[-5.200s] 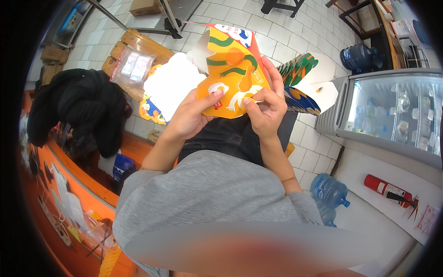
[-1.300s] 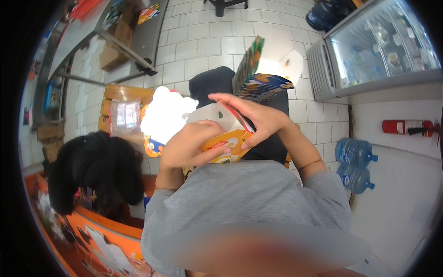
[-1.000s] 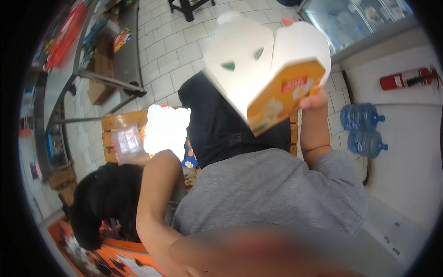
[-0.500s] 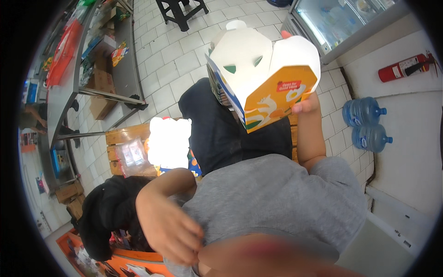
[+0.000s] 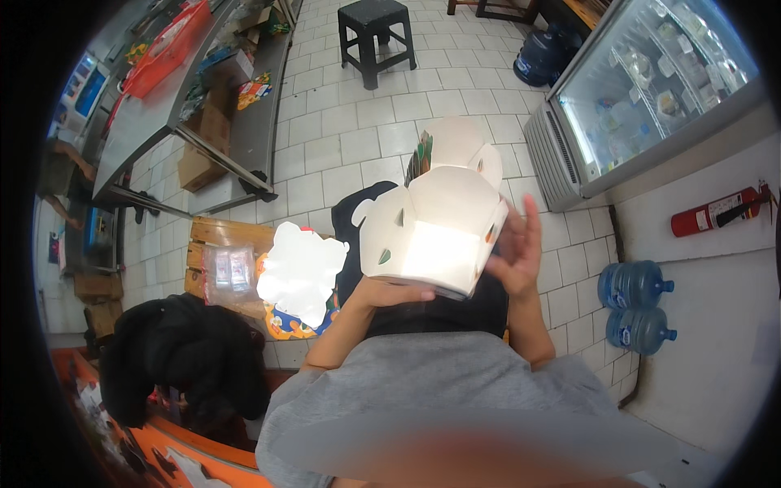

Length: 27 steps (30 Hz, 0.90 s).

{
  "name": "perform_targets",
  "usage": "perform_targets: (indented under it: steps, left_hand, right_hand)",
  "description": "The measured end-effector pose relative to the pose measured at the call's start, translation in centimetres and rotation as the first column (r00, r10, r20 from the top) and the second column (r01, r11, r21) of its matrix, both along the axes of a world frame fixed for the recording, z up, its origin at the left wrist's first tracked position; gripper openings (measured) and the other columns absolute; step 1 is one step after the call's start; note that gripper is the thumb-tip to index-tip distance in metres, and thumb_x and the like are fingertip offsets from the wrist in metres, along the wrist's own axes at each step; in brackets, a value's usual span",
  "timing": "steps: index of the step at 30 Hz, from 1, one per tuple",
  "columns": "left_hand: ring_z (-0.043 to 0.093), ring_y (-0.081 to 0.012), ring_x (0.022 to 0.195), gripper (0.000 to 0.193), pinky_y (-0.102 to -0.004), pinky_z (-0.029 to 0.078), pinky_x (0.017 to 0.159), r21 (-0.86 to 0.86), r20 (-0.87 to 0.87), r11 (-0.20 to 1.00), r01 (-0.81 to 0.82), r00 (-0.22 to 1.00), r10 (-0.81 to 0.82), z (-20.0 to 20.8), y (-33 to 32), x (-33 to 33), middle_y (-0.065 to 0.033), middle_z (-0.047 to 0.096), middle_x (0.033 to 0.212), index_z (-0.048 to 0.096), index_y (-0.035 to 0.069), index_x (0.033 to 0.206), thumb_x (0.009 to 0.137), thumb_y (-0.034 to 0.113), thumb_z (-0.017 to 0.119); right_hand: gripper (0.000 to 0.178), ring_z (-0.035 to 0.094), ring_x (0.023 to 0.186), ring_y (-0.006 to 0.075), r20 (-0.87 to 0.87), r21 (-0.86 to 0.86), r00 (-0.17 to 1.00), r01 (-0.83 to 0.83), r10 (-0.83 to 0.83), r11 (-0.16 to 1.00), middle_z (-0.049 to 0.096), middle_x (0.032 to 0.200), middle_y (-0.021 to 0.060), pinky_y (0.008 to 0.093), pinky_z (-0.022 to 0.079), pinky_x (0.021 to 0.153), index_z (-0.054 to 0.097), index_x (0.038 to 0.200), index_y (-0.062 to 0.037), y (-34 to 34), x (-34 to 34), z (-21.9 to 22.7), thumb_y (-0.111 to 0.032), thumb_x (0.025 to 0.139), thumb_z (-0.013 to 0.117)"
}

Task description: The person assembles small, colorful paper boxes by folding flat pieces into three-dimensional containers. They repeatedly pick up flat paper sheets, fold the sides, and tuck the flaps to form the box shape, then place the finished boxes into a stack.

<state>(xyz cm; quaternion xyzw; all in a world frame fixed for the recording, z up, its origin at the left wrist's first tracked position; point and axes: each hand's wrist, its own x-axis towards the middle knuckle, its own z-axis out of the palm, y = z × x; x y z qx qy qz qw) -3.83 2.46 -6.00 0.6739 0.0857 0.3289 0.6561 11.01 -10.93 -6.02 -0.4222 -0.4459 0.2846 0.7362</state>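
A paper food carton (image 5: 439, 236), white inside with its flaps standing up, is held open over my lap. My left hand (image 5: 397, 293) grips its near left edge, thumb lying along the rim. At the carton's right wall, my right hand (image 5: 519, 248) has its fingers spread and its thumb close to or touching the wall; whether it touches, I cannot tell. Just beyond, more cartons (image 5: 421, 159) with green-printed edges show, partly hidden by the held one. To the left, white flat carton pieces (image 5: 301, 272) lie on a wooden bench (image 5: 232, 234).
Clear plastic packets (image 5: 230, 271) share the bench. A black jacket (image 5: 183, 362) is bunched at the left. Ahead stand a black stool (image 5: 376, 37) and a steel table (image 5: 146, 134). A glass-door fridge (image 5: 651, 89), water jugs (image 5: 639, 285) and a fire extinguisher (image 5: 716, 211) are on the right.
The carton has come down and closer, its opening now facing up. My left hand has moved from near my chest onto it. My right hand's fingers have spread from their hold.
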Motion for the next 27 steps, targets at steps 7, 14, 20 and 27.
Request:
perform_targets:
  steps: [7,14,20,27]
  left_hand:
    - [0.029,-0.0320,0.131,0.131,-0.0398,0.030,0.103,0.485,-0.066,0.873,0.052,0.998,-0.023,1.6,2.4,0.6,-0.0196,0.025,0.141,0.011,0.001,0.143,0.045,0.037,0.090]
    - [0.024,-0.0361,0.134,0.145,-0.0433,0.024,0.108,0.653,-0.139,0.751,-0.092,0.961,0.240,-3.4,8.1,5.0,-0.0231,0.016,0.146,0.000,0.003,0.144,0.039,0.044,0.091]
    - [0.026,-0.0311,0.134,0.154,-0.0381,0.023,0.109,0.038,-0.238,0.992,0.117,0.966,-0.104,-15.1,8.9,5.2,-0.0225,0.020,0.145,-0.018,0.006,0.142,0.038,0.024,0.094]
    - [0.050,-0.0267,0.114,0.108,-0.0341,0.037,0.099,0.132,-0.365,0.979,0.155,0.926,-0.098,-19.0,9.4,5.4,-0.0137,0.052,0.122,0.035,0.002,0.133,0.039,0.015,0.086]
  right_hand:
    - [0.116,0.042,0.124,0.0296,0.398,0.073,0.892,0.202,-0.214,0.977,0.038,0.135,0.0165,0.0408,0.038,0.101,0.018,0.140,-0.0087,0.0,2.0,3.0,-0.024,0.049,0.088]
    - [0.101,0.052,0.113,0.0263,0.121,0.219,0.959,0.227,-0.257,0.949,0.051,0.119,0.0132,0.0386,0.044,0.097,0.013,0.143,-0.0090,3.6,8.6,7.0,-0.008,0.062,0.073]
    - [0.079,0.050,0.116,0.0262,-0.296,0.298,0.953,0.151,-0.059,0.943,0.047,0.130,0.0129,0.0401,0.042,0.098,0.029,0.139,-0.0090,5.0,12.5,2.1,-0.026,0.069,0.062]
    - [0.061,0.052,0.112,0.0202,-0.600,0.398,0.784,0.119,0.160,0.909,0.057,0.117,0.0019,0.0409,0.041,0.099,0.047,0.124,-0.0106,5.5,14.2,-2.8,-0.032,0.070,0.067]
